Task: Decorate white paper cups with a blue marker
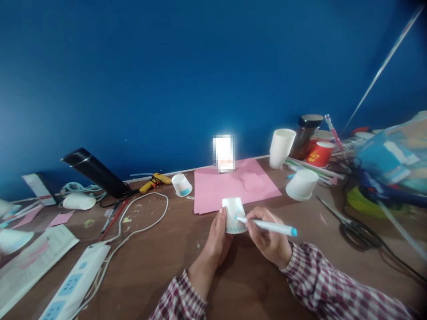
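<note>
My left hand [218,235] is closed around the left side of a white paper cup [233,211], which is held upside down above the brown table. A blue zigzag line runs along the cup's wide lower rim, with a few thin blue strokes higher up. In my right hand [265,233] is a white felt-tip marker [273,226] with a blue end. Its tip meets the cup's side, and the fingers pinch the barrel close to the tip. Pink paper sheets [213,191] lie just behind the cup.
To the right are black scissors [358,233], an upturned white cup [302,184], stacked white cups [281,149] and a red cup [319,153]. On the left lie a power strip [78,280], a white cable [133,233], a yellow glue gun [155,181] and a leaning black cylinder [100,173].
</note>
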`<state>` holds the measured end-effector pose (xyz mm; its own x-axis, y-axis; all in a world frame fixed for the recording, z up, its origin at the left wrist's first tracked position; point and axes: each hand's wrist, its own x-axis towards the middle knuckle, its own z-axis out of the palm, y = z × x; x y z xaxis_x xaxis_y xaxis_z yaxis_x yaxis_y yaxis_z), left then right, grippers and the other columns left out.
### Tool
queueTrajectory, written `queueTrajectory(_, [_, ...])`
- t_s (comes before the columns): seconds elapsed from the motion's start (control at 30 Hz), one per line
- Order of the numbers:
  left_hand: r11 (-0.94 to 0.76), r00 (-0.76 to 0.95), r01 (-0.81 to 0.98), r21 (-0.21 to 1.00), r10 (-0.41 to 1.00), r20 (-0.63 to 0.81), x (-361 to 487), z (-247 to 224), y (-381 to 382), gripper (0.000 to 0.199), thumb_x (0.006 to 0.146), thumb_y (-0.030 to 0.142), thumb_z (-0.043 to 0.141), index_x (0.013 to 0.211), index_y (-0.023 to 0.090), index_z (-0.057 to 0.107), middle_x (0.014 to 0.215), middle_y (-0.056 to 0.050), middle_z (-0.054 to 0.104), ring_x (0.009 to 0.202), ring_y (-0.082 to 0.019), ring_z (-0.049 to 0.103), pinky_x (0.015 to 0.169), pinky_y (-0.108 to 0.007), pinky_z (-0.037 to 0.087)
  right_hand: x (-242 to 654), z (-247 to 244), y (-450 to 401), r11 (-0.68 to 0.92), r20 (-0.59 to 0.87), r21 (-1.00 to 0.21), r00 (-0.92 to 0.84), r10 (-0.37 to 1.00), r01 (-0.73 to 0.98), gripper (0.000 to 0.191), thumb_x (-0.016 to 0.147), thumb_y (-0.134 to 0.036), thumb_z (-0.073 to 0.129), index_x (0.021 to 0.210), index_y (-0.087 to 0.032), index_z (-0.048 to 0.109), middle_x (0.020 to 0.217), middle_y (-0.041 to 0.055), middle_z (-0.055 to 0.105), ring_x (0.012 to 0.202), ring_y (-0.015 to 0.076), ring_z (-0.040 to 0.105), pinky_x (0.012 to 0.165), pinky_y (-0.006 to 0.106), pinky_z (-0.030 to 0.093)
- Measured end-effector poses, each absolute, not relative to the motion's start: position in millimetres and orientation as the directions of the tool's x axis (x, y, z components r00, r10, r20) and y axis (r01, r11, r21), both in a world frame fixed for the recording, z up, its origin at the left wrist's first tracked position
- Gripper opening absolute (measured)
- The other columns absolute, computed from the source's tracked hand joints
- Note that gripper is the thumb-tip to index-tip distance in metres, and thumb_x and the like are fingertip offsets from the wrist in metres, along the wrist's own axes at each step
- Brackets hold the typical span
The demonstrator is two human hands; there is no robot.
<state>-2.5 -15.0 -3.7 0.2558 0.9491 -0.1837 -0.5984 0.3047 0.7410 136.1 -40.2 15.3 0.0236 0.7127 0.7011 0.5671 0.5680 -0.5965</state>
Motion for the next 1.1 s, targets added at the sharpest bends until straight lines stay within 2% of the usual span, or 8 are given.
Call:
queueTrajectory(0.3, [0.302, 0.267, -0.593, 0.746, 0.948, -0.172, -2.7, -5.5, -15.0, 0.042, 0.084, 0.054, 0.064, 0.092, 0.012, 0.068, 0.086, -0.007, 0.068, 0.082, -0.019, 0.059, 0.082, -0.034, 0.045, 135.2, 15.0, -39.1, 0.582, 0.712, -0.583, 0.01, 0.703, 0.567, 0.008, 0.09, -0.02, 0.055, 0.083, -0.021, 0.058, 0.07, 0.0003, 0.064, 0.062, 0.0143, 0.063, 0.056, 0.024, 0.049])
queueTrajectory(1.1, [0.313, 0.266, -0.615, 0.724, 0.947, -0.183, -2.8, -5.0, -14.1, 0.044, 0.085, 0.053, 0.063, 0.095, 0.011, 0.069, 0.086, -0.006, 0.068, 0.081, -0.018, 0.059, 0.081, -0.032, 0.046, 136.5, 16.6, -38.8, 0.562, 0.703, -0.599, 0.038, 0.71, 0.57, 0.009, 0.09, -0.021, 0.054, 0.081, -0.021, 0.058, 0.069, 0.0003, 0.064, 0.06, 0.0148, 0.063, 0.055, 0.024, 0.049])
